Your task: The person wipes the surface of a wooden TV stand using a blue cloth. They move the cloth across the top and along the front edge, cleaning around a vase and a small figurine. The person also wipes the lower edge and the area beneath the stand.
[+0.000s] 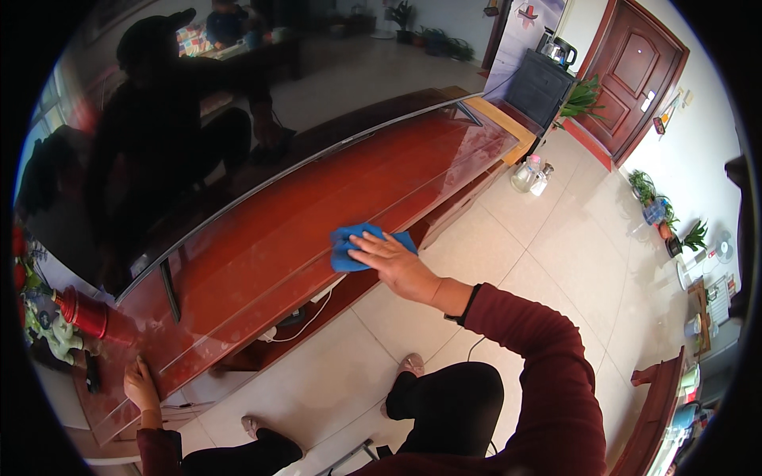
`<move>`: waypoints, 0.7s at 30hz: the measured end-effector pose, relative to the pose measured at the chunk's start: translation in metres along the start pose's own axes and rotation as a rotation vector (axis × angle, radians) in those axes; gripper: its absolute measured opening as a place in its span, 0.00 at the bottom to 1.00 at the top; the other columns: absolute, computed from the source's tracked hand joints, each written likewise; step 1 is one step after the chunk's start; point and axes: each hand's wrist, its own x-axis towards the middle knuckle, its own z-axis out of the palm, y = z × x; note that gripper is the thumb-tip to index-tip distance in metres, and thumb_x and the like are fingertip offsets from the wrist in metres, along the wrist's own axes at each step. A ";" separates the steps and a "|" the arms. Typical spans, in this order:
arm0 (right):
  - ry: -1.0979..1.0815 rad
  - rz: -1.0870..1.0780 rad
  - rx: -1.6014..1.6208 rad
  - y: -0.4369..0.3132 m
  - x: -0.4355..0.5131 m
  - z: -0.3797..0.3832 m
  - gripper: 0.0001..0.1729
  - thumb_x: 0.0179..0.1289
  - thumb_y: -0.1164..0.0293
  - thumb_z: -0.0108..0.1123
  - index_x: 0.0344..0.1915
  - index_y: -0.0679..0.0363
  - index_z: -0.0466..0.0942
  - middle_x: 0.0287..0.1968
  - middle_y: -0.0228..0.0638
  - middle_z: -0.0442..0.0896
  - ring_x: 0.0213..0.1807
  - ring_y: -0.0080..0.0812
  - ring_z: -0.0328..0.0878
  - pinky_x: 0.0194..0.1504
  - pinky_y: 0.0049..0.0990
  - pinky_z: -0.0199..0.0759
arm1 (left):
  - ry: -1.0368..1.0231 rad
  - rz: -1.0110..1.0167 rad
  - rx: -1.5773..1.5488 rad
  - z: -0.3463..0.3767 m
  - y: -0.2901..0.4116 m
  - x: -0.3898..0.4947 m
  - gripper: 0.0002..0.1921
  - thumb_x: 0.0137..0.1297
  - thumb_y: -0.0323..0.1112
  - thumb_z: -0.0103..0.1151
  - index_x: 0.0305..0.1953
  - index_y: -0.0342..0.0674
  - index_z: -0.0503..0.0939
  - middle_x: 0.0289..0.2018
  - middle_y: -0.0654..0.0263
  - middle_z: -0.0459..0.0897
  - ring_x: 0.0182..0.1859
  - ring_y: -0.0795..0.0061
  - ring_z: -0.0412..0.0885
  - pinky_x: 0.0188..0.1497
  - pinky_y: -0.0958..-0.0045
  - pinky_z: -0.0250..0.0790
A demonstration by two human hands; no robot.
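Under the spread fingers of my right hand [393, 265] lies a blue cloth [354, 247], pressed flat on the front part of a glossy red-brown TV cabinet top [286, 208]. My left hand [141, 384] rests at the cabinet's front edge on the left, its fingers curled, with no object seen in it. Behind the cloth stands a large dark television [196, 119] that mirrors the person and the room. Its two black feet stand on the cabinet top.
A red cylindrical container [86, 315], a pale figurine [62, 339] and a black object [91, 372] sit on the left end. White cables [315, 315] lie on the lower shelf. Glass jugs [525, 174] stand on the floor by the right end, near a dark cabinet [530, 83].
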 end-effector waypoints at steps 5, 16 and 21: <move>0.062 -0.126 -0.191 0.047 -0.003 -0.015 0.29 0.61 0.84 0.53 0.63 0.55 0.72 0.70 0.40 0.70 0.70 0.44 0.68 0.71 0.44 0.60 | -0.055 -0.034 0.032 0.000 -0.004 0.000 0.20 0.72 0.44 0.56 0.24 0.37 0.76 0.24 0.53 0.79 0.26 0.49 0.78 0.30 0.54 0.69; 0.353 0.219 -0.252 0.110 -0.033 -0.020 0.31 0.57 0.85 0.53 0.63 0.61 0.73 0.68 0.48 0.72 0.69 0.52 0.67 0.70 0.45 0.60 | -0.023 -0.006 0.041 0.002 -0.003 0.001 0.20 0.72 0.43 0.56 0.24 0.37 0.75 0.23 0.54 0.78 0.26 0.49 0.78 0.29 0.53 0.68; 0.194 0.053 -0.136 0.059 -0.040 -0.017 0.31 0.59 0.86 0.55 0.63 0.57 0.73 0.68 0.43 0.72 0.70 0.48 0.68 0.68 0.41 0.64 | -0.028 -0.007 0.023 0.000 -0.002 0.002 0.20 0.72 0.43 0.56 0.24 0.37 0.74 0.22 0.53 0.77 0.26 0.49 0.77 0.29 0.52 0.67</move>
